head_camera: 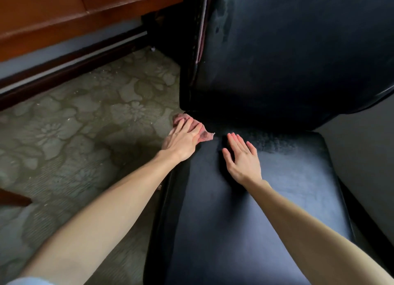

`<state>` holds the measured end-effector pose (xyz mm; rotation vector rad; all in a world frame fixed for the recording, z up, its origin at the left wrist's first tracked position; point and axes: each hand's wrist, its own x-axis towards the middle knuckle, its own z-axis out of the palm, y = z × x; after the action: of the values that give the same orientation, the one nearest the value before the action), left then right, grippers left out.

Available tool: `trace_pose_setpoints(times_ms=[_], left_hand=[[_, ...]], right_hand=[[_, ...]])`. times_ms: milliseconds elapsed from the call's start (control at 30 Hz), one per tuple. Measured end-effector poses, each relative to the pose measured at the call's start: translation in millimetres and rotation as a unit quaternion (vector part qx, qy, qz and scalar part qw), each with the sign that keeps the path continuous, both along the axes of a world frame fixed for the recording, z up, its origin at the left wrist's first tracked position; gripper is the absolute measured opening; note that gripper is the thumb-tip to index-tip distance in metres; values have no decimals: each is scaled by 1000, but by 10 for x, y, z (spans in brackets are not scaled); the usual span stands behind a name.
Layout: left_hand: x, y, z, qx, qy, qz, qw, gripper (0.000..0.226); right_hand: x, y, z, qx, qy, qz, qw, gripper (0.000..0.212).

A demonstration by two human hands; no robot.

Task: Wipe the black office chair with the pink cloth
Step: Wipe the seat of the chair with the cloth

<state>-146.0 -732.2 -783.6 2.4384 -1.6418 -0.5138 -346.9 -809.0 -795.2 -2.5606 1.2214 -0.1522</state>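
Forearms reach in from six o'clock. Left hand [183, 140] presses the pink cloth [193, 128] flat-fingered at the black office chair [266, 199] seat's ten o'clock corner; right hand [242, 156] rests spread, empty, beside it at three o'clock.

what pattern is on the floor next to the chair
A faded grey-green floral pattern on the carpet, seen in the head view.

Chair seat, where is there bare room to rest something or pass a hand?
The seat is bare in front of the right hand and out to its right edge. The back left corner is crowded: the left hand presses the pink cloth there.
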Motion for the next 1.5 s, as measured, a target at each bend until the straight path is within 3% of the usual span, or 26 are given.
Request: trace_pose_setpoints(times_ms=[133, 333, 533, 700, 867, 1000, 1100, 1233, 1333, 1400, 1500], left_hand=[[69, -464, 35, 11, -9, 11, 1000, 58], [-69, -898, -24, 0, -64, -2, 998, 55], [-72, -904, 66, 1, -54, -62, 997, 54], [105, -850, 56, 13, -24, -5, 1000, 52], [-284, -1102, 62, -14, -95, -46, 994, 50], [-515, -1183, 124, -3, -1, -93, 996, 51], [-319, -946, 202, -51, 82, -75, 992, 59], [-45, -601, 171, -38, 84, -26, 995, 88], [53, -550, 140, 15, 62, -1, 998, 110], [75, -560, 170, 30, 55, -7, 998, 117], [92, -585, 220, 57, 44, -35, 997, 118]], right_hand=[[-174, -310, -5, -15, 36, -39, 999, 58], [-258, -362, -78, 10, -8, -55, 998, 58], [-308, -367, -92, 6, -24, -72, 997, 58], [-307, -375, -91, 0, -19, -47, 999, 62], [-331, -376, -84, 16, -25, -35, 999, 67], [-348, -369, 5, 59, -107, -66, 990, 54], [-339, -353, 76, 100, -202, -122, 967, 49], [-18, -473, 111, 33, -231, -98, 967, 44], [436, -621, 250, 54, -212, 0, 976, 45], [608, -695, 244, 78, -144, 59, 985, 51], [406, -793, 116, 71, -30, 68, 995, 53]])
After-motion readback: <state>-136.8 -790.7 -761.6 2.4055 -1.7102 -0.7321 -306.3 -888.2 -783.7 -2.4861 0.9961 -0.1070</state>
